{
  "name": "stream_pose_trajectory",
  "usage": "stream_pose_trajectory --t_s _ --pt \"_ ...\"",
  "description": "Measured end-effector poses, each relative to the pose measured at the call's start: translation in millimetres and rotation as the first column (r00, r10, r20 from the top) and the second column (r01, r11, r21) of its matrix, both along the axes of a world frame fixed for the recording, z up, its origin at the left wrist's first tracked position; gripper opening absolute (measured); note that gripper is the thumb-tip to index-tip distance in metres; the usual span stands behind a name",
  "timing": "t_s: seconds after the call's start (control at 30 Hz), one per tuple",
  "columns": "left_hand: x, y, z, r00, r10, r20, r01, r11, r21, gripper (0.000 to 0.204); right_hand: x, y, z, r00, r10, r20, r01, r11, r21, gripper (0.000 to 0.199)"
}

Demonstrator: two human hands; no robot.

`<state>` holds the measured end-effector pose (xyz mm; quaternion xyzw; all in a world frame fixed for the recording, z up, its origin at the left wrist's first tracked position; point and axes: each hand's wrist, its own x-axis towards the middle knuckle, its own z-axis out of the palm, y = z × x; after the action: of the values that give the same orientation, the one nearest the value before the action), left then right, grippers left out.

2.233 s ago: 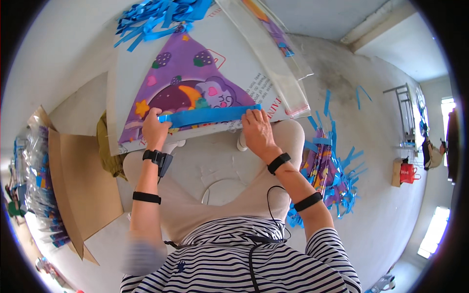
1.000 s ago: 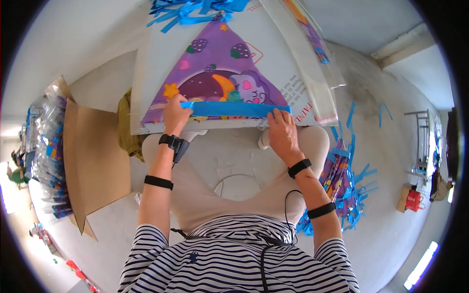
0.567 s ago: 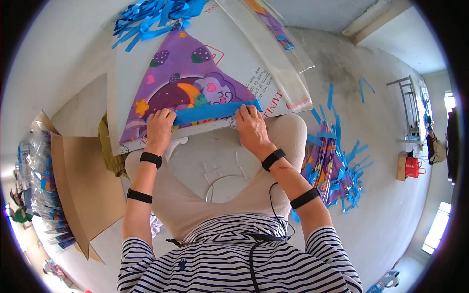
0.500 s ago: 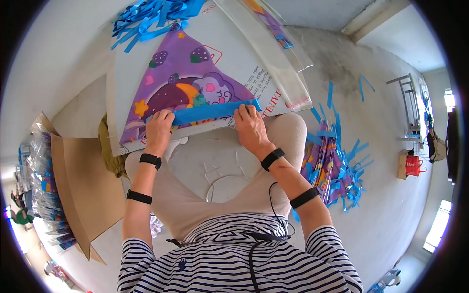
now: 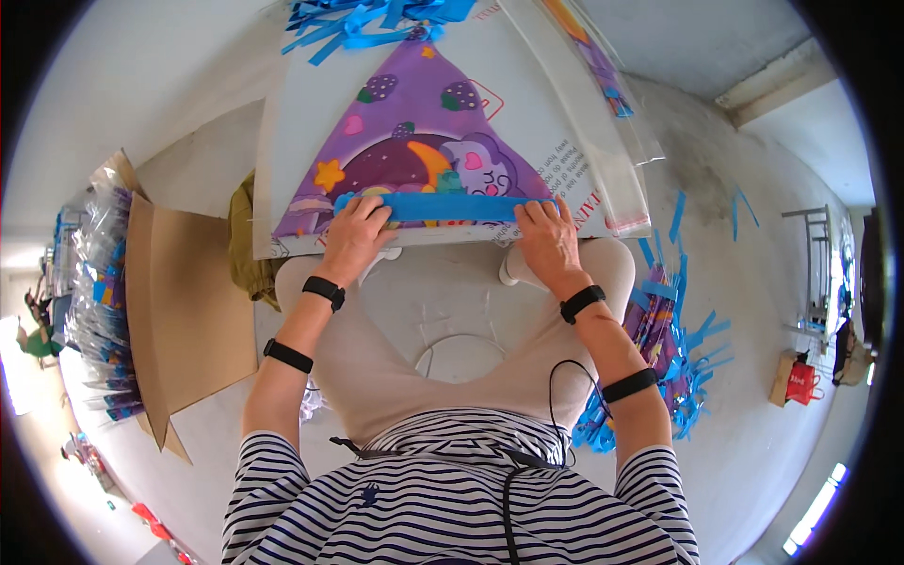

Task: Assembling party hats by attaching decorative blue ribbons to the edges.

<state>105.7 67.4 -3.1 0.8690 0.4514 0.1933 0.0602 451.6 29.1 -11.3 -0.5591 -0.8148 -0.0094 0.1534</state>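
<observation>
A purple, roughly triangular sheet printed with berries, stars and a cartoon figure lies flat on a white printed board across my knees. Along its near edge runs a wide blue strip. My left hand pinches the strip near its left end, fingers curled over it. At the other end my right hand grips it with bent fingers, thumb hidden. The strip looks taut and nearly level between them. Blue ribbons gather at the sheet's far tip.
Clear plastic bags lie along the board's right side. An open cardboard box stands at left, beside packed clear bags. Purple sheets with blue ribbons are piled on the floor to the right. A red bag sits farther right.
The view has shifted, so the board and sheet appear farther right. The blue strip, tilted before, now lies more level, and my right hand has moved out toward its right end.
</observation>
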Motion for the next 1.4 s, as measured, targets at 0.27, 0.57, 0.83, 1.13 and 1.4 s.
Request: stream_pose_trajectory --t_s 0.27,0.57,0.83,1.13,1.4 --pt "-4 1 0 1.0 0.009 0.007 -0.008 0.999 -0.034 0.039 0 8 9 0.998 0.049 -0.03 -0.05 0.998 -0.029 0.037" --pt "-4 -3 -7 0.999 0.026 0.027 -0.026 1.0 -0.008 0.039 2 6 8 0.999 0.035 -0.015 -0.036 0.997 -0.061 0.043" --pt "-11 2 -19 0.998 -0.008 -0.067 0.017 0.991 0.133 0.027 2 9 13 0.998 0.065 -0.023 -0.067 0.991 -0.113 0.049" --pt "-2 5 -17 1.0 0.029 -0.003 -0.028 0.977 0.212 0.02 -1 11 0 0.999 0.026 -0.026 -0.026 0.999 -0.035 0.029" --pt "-10 3 -12 0.999 0.008 0.043 -0.013 0.992 0.127 0.022 -4 19 -11 0.999 0.021 0.03 -0.025 0.993 0.117 0.011"
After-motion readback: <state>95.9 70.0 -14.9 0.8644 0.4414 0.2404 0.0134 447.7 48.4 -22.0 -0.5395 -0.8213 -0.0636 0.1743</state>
